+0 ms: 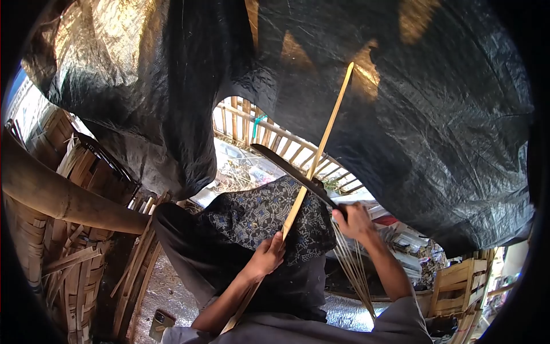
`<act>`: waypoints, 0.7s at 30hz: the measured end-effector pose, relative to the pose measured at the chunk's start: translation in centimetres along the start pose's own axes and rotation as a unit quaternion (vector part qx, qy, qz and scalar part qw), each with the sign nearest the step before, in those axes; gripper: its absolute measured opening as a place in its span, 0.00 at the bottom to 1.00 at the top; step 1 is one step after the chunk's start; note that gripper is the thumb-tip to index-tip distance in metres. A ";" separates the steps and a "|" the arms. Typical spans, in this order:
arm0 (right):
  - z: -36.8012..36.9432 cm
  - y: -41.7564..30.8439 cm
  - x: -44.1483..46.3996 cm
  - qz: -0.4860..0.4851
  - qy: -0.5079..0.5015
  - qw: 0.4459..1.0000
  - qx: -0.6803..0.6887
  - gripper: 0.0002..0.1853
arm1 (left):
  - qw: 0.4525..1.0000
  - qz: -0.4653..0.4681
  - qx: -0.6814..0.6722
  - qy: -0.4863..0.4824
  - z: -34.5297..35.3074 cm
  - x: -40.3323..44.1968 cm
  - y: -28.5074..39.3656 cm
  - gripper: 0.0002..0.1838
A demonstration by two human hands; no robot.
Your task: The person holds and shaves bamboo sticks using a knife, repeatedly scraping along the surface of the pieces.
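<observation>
My left hand [267, 256] is closed round the lower part of a long, pale bamboo strip [329, 125], which slants up and to the right. The strip's lower end runs back under my left forearm. My right hand [353, 221] grips the handle of a long dark knife [287, 167]. The blade points up and to the left and crosses the strip above my left hand. A patterned dark cloth [258, 215] lies over my lap beneath both. Thin pale strands [356, 266] hang below my right hand.
A large black sheet [435, 132] hangs in front and above. A thick bamboo pole [69, 203] juts in from the left, near woven baskets and split bamboo pieces [134, 281]. A phone [162, 324] lies at the lower left. A wooden crate [458, 284] stands at the right.
</observation>
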State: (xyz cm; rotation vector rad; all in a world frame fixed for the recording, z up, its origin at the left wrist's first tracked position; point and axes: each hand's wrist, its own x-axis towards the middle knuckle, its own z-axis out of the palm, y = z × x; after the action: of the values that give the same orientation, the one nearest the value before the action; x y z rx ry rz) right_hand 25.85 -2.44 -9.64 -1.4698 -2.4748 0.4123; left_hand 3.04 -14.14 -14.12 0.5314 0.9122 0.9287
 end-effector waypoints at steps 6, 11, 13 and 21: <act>-1.0 -1.2 -2.1 -0.077 -0.083 0.977 -0.181 0.29 | 0.995 0.049 0.077 0.033 0.3 0.0 -1.2 0.22; -1.8 1.9 0.8 0.077 0.069 0.992 -0.075 0.28 | 0.998 0.034 0.042 0.011 0.0 -0.5 -0.5 0.21; -2.5 1.2 1.3 0.117 0.072 0.988 -0.065 0.28 | 0.998 0.039 0.045 0.012 0.1 -0.4 -0.3 0.22; -2.1 -0.3 -0.1 -0.096 -0.062 0.975 -0.191 0.31 | 1.000 -0.003 -0.002 -0.018 -0.6 -0.7 -0.5 0.24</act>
State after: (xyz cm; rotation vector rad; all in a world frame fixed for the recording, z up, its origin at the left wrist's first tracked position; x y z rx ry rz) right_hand 26.33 -2.38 -7.61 -1.3441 -2.8860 -0.0150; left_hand 2.57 -14.94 -14.48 0.5398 0.8796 0.9119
